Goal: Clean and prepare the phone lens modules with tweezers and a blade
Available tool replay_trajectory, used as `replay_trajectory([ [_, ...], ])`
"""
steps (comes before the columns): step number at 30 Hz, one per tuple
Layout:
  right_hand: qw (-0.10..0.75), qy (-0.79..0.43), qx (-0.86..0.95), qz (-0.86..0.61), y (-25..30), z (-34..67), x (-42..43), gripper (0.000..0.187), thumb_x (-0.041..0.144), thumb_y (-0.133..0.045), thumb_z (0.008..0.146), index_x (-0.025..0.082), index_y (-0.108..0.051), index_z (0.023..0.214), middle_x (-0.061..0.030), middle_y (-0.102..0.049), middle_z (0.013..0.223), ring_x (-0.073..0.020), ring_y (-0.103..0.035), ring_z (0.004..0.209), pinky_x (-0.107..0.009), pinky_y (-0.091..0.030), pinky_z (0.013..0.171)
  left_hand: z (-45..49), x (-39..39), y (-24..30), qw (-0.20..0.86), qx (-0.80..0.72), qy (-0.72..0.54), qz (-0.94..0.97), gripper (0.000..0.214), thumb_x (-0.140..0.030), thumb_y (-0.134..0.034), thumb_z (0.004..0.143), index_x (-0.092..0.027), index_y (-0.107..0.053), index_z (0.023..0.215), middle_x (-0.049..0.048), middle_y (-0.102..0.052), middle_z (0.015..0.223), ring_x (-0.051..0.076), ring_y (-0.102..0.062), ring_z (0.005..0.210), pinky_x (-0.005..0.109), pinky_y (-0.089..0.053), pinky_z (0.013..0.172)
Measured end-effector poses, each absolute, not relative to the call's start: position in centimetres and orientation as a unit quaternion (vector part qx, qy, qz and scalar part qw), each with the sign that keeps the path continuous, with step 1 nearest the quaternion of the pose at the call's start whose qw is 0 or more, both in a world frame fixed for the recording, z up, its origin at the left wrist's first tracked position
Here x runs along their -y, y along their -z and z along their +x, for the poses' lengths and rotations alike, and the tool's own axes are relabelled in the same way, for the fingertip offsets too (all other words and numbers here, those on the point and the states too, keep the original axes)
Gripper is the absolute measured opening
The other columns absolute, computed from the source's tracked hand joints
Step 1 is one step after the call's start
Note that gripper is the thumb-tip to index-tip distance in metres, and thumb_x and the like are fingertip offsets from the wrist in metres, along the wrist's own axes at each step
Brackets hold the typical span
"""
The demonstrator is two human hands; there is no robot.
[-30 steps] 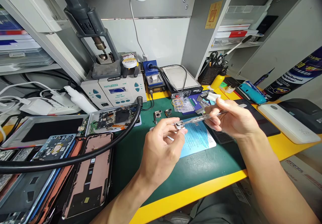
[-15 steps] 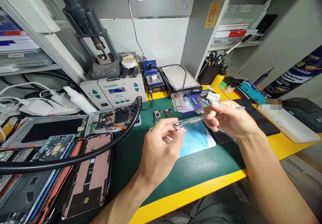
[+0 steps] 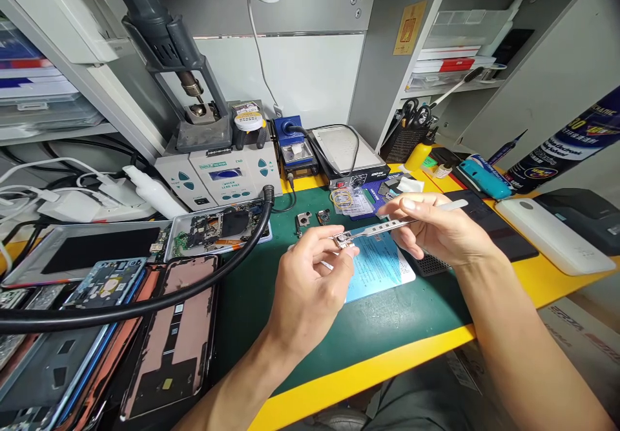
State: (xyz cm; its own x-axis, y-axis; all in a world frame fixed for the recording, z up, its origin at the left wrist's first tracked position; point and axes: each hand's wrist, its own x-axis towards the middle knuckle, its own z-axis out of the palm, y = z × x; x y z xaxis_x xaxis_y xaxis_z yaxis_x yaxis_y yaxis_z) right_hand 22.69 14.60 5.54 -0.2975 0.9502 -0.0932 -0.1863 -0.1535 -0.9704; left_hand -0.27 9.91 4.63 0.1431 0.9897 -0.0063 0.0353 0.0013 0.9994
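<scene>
My left hand [image 3: 310, 282] pinches a small metal-framed phone camera module [image 3: 343, 240] between thumb and fingertips, raised above the green mat [image 3: 368, 337]. In my right hand [image 3: 436, 227] is a pair of silvery metal tweezers [image 3: 382, 226], with a row of holes along the side. Their tip reaches the module's right edge; whether it touches I cannot tell. Behind my left fingers, a camera module [image 3: 303, 220] and a second, darker one [image 3: 323, 217] lie on the mat. A blue printed card [image 3: 380, 266] lies below the tweezers.
A thick black hose [image 3: 194, 302] arches across the left side over phone shells [image 3: 169, 340] and a tray of circuit boards [image 3: 217, 227]. At the back stands a grey hot-air station [image 3: 223, 172]. A white power bank [image 3: 552, 237] and a spray can [image 3: 571, 140] are at right.
The tweezers have turned in my right hand, so their broad side with the holes faces me more. My right fingers have shifted slightly. The left hand stays nearly still with the module.
</scene>
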Motion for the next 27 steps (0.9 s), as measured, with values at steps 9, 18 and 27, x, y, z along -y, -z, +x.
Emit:
replay_trajectory([
  [9, 0.431, -0.662, 0.474, -0.389, -5.7, 23.0, -14.5, 0.024, 0.039, -0.088, 0.078, 0.016, -0.083, 0.084, -0.0021, -0.066, 0.051, -0.0131, -0.059, 0.037, -0.022, -0.04, 0.037, -0.3, -10.0, -4.7, 0.527, -0.467, -0.458, 0.542, 0.024, -0.027, -0.072, 0.091, -0.017, -0.067, 0.112, 0.0013, -0.078, 0.084, 0.016, -0.07, 0.067, 0.024, -0.055, 0.055],
  [18, 0.439, -0.69, 0.46, -0.345, -5.4, 23.8, -14.5, 0.019, 0.041, -0.082, 0.085, 0.022, -0.084, 0.085, -0.0035, -0.07, 0.059, -0.0132, -0.061, 0.045, -0.024, -0.042, 0.043, -0.2, -9.9, -4.7, 0.538, -0.464, -0.45, 0.542, 0.025, -0.028, -0.071, 0.091, -0.017, -0.067, 0.113, 0.0025, -0.078, 0.087, 0.016, -0.07, 0.066, 0.025, -0.055, 0.055],
  [27, 0.436, -0.679, 0.462, -0.369, -5.8, 23.2, -14.4, 0.021, 0.04, -0.085, 0.081, 0.019, -0.083, 0.079, -0.0048, -0.068, 0.06, -0.0139, -0.06, 0.049, -0.024, -0.041, 0.042, -0.2, -10.0, -4.7, 0.536, -0.465, -0.445, 0.547, 0.024, -0.028, -0.07, 0.091, -0.017, -0.066, 0.112, 0.0025, -0.078, 0.087, 0.016, -0.07, 0.067, 0.026, -0.055, 0.056],
])
